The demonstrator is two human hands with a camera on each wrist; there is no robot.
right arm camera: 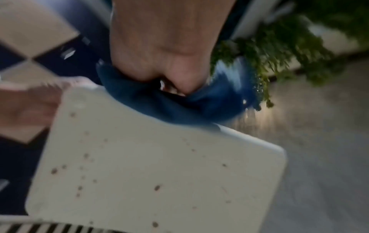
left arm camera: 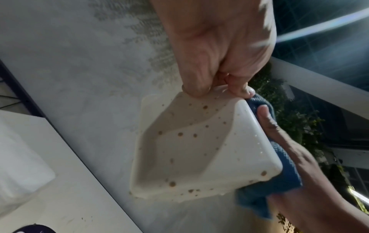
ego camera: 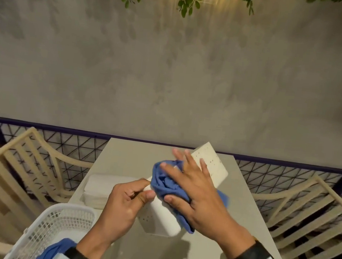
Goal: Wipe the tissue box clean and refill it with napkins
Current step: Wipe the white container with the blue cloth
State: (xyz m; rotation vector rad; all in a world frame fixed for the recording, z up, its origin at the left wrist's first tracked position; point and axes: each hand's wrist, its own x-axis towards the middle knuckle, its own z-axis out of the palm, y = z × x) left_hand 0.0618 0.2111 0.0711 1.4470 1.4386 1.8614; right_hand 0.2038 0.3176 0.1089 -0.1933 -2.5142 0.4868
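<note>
The tissue box (ego camera: pixel 211 164) is white with brown specks and is held tilted above the table. My left hand (ego camera: pixel 147 189) pinches its near rim between thumb and forefinger. The left wrist view looks into the empty, spotted inside of the box (left arm camera: pixel 189 149), with the left hand (left arm camera: pixel 217 91) at its rim. My right hand (ego camera: pixel 181 180) lies flat with fingers spread, pressing a bunched blue cloth (ego camera: pixel 166 180) against the box's side. The right wrist view, blurred, shows the cloth (right arm camera: pixel 159 104) on the box (right arm camera: pixel 149 165). A stack of white napkins (ego camera: pixel 102 187) lies on the table, left.
The small beige table (ego camera: pixel 132 159) stands against a dark mesh railing (ego camera: pixel 56 143). A white plastic basket (ego camera: pixel 57 223) at its near left corner holds another blue cloth (ego camera: pixel 58 247). Slatted wooden chairs stand on the left (ego camera: pixel 9 174) and on the right (ego camera: pixel 306 210).
</note>
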